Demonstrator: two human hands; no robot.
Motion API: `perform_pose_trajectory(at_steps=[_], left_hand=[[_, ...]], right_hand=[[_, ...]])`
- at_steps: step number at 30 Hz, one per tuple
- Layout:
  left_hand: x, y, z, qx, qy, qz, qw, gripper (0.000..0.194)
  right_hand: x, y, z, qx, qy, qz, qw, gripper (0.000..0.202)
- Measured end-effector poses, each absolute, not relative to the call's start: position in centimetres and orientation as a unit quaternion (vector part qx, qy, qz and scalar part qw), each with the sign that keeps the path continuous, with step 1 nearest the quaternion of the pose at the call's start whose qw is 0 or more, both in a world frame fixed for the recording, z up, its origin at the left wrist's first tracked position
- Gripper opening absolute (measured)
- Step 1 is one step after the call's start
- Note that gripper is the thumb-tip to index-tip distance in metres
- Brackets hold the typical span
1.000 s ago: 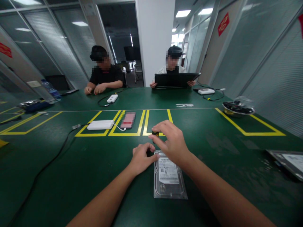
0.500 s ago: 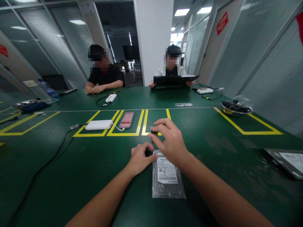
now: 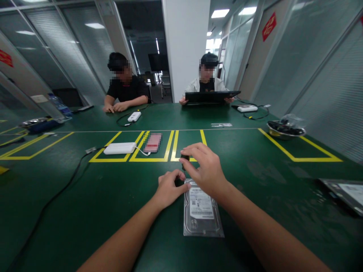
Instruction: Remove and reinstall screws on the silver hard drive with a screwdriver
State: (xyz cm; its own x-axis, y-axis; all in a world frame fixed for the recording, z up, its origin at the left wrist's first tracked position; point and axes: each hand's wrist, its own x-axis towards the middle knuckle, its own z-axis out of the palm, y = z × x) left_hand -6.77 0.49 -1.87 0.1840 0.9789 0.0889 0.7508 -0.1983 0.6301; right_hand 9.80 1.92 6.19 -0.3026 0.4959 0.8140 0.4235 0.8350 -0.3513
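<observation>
A silver hard drive point(image 3: 202, 211) with a white label lies flat on the green table, its long side pointing away from me. My right hand point(image 3: 206, 166) pinches the dark handle of a small screwdriver point(image 3: 184, 158) between thumb and fingers. The screwdriver stands upright, its thin shaft reaching down to the drive's far left corner. At that same corner is my left hand point(image 3: 171, 189), its thumb on the drive's top and its index finger curled beside the shaft. The exact contact of the tip is hidden by my fingers.
A white power bank point(image 3: 119, 148) is cabled to a phone point(image 3: 153, 142). Another drive-like device point(image 3: 344, 194) lies at the right edge. A metal bowl point(image 3: 285, 130) holds dark parts. Two people sit across the table, one holding a black panel point(image 3: 211, 96). Yellow tape marks the table.
The view has shifted slightly. My right fingers have changed their position a little on the screwdriver handle. The hard drive and my left hand stay in place.
</observation>
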Motion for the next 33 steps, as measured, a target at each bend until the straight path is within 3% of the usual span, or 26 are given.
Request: perform_pose_trajectory(at_steps=[7, 13, 22, 27, 33], left_hand=[[-6.78, 0.54, -2.15, 0.734, 0.591, 0.247, 0.225, 0.029], [-6.77, 0.50, -2.06, 0.735, 0.592, 0.242, 0.226, 0.031], [-6.70, 0.47, -1.81, 0.732, 0.597, 0.238, 0.225, 0.026], [-6.73, 0.48, -1.84, 0.735, 0.592, 0.239, 0.228, 0.028], [-6.71, 0.43, -1.90, 0.731, 0.597, 0.243, 0.226, 0.027]], right_hand=[[9.73, 2.01, 6.14, -0.270, -0.803, 0.047, 0.529, 0.006], [9.67, 2.01, 6.11, -0.259, -0.812, 0.055, 0.521, 0.018], [9.62, 2.12, 5.68, -0.286, -0.799, 0.051, 0.526, 0.009], [9.62, 2.17, 5.76, -0.269, -0.808, 0.048, 0.521, 0.022], [9.48, 2.15, 5.72, -0.280, -0.799, 0.063, 0.528, 0.016]])
